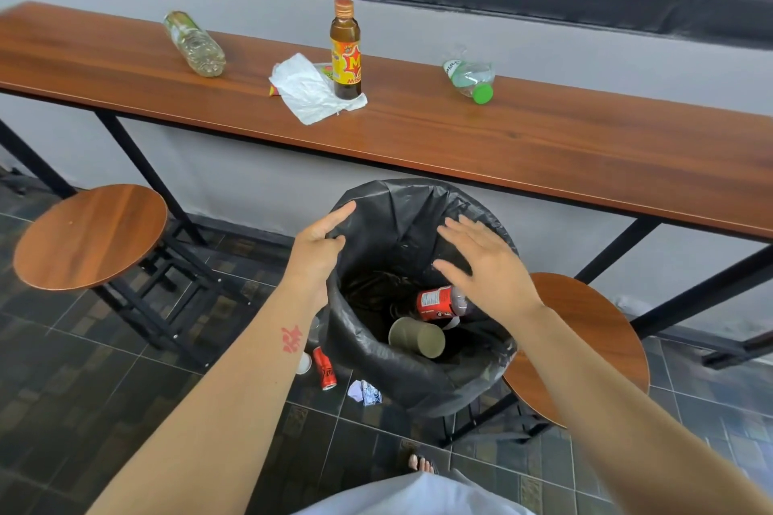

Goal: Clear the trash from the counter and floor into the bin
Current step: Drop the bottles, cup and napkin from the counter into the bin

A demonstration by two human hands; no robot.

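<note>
A bin lined with a black bag (378, 360) is lifted off the floor in front of me. My left hand (320, 240) grips its left rim. My right hand (487, 263) hovers open over the bin's mouth, holding nothing. Inside lie a red-labelled plastic bottle (437, 302) and a paper cup (416, 337). On the wooden counter (523, 138) lie a clear bottle (194, 44), a crumpled white wrapper (305, 90), an upright brown drink bottle (346, 50) and a crushed bottle with a green cap (470, 79). On the floor are a red can (325, 368), a white cup (304, 364) and crumpled paper (366, 392).
A round wooden stool (90, 234) stands at the left and another (594, 339) at the right, partly behind the bin. Black metal counter legs (146, 167) run down to the dark tiled floor. My foot (420, 463) shows below the bin.
</note>
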